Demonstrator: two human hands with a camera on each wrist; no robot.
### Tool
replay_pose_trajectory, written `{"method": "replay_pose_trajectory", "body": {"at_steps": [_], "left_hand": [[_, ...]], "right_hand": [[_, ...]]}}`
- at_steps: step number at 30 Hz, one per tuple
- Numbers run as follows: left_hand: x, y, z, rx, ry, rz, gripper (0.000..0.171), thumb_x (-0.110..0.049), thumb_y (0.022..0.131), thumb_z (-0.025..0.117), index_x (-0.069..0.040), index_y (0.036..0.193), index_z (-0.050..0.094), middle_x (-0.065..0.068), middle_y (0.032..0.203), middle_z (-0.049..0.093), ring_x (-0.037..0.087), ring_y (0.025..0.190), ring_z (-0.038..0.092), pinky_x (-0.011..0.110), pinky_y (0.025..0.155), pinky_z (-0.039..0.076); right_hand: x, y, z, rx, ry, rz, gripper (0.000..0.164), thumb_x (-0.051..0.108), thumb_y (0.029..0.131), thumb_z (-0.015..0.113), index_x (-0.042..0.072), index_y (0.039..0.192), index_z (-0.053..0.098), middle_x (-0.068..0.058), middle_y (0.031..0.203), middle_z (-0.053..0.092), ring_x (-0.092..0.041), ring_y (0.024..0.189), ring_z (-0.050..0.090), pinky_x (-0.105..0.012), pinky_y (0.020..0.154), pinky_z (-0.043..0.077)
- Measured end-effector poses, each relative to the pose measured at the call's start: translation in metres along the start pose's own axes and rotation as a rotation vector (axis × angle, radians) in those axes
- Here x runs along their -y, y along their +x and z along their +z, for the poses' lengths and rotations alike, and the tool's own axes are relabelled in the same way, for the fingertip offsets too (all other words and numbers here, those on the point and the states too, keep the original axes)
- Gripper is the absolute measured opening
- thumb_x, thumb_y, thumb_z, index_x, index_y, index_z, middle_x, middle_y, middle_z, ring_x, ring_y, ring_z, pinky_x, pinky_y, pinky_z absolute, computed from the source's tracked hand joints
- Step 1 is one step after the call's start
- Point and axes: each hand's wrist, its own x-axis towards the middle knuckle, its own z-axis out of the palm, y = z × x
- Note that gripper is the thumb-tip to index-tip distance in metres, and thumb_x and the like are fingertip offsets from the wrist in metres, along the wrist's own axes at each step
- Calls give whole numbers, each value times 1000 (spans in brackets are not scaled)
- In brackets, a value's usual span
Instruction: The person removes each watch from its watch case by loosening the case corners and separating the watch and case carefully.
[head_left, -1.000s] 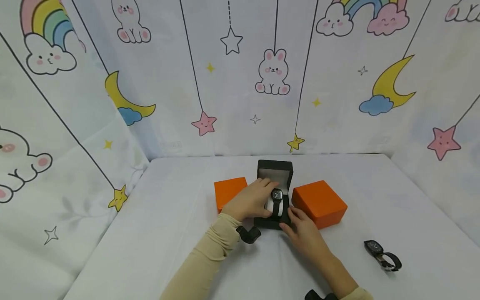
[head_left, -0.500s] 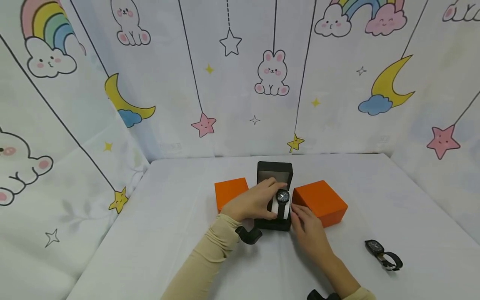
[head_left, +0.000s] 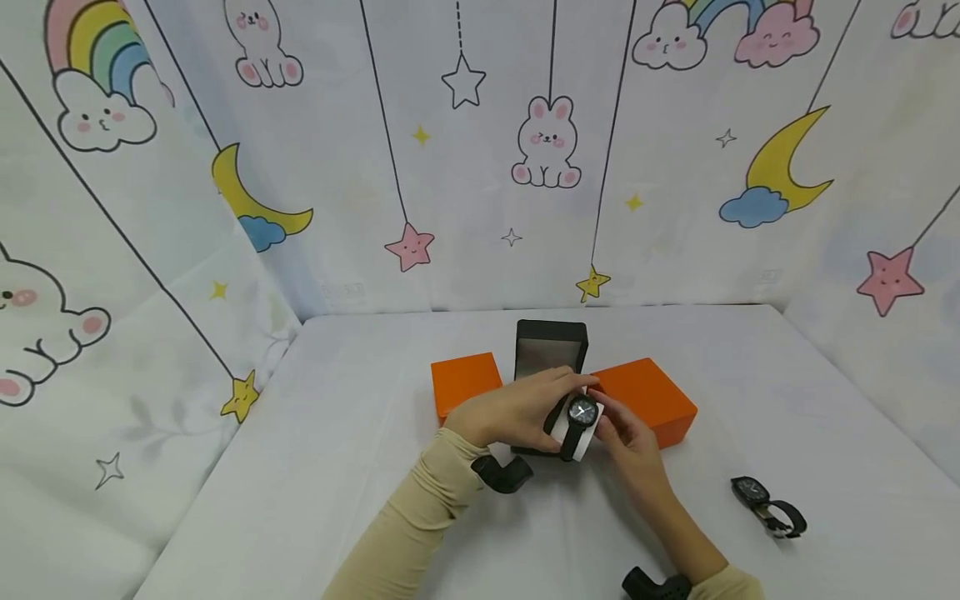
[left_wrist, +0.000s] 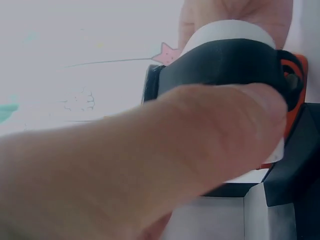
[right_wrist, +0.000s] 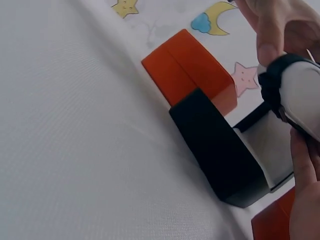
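The left hand (head_left: 525, 408) grips a watch (head_left: 582, 410) on its white cushion (right_wrist: 304, 92) (the right hand (head_left: 636, 450) apparently pinching it).

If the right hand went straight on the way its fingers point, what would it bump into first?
Most likely the white cushion with the black watch around it, gripped by the left hand; the right hand seems to touch it, though depth is unclear.

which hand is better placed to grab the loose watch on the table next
Right, probably: the loose watch lies off to that side, nearer the right hand. The left hand, gripping the white cushion, would likely have to cross the right arm.
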Motion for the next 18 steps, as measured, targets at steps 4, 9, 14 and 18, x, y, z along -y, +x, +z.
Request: {"method": "replay_pose_trajectory", "body": {"at_steps": [4,9,14,18], "left_hand": [[0,-2,-1,7,-31,17,89,-18,70,83,-13,145,34,-3,131,51,5,118,48,19,105,37],[-3,-2,-2,16,-28,53,88,-23,69,85,-10,143,38,-2,132,52,6,120,48,19,107,34],[-4,-2,-2,25,0,66,85,-28,68,85,-12,140,43,-3,123,54,6,112,50,17,102,38],[-3,-4,-2,32,6,60,84,-29,68,85,-13,139,43,-4,121,54,5,111,49,17,102,38]], "right_hand": [[-1,0,-4,46,13,19,41,10,99,48,2,139,46,18,130,56,0,117,53,-13,90,47],[2,-2,-7,50,-16,52,42,13,97,53,1,136,49,23,125,58,5,117,52,-11,90,45],[4,-2,-5,47,-8,29,41,9,93,57,-5,132,51,24,118,60,7,109,57,-11,87,47],[6,-2,-3,33,10,29,41,7,91,58,-8,128,52,22,115,63,4,105,60,-12,86,48]]}}
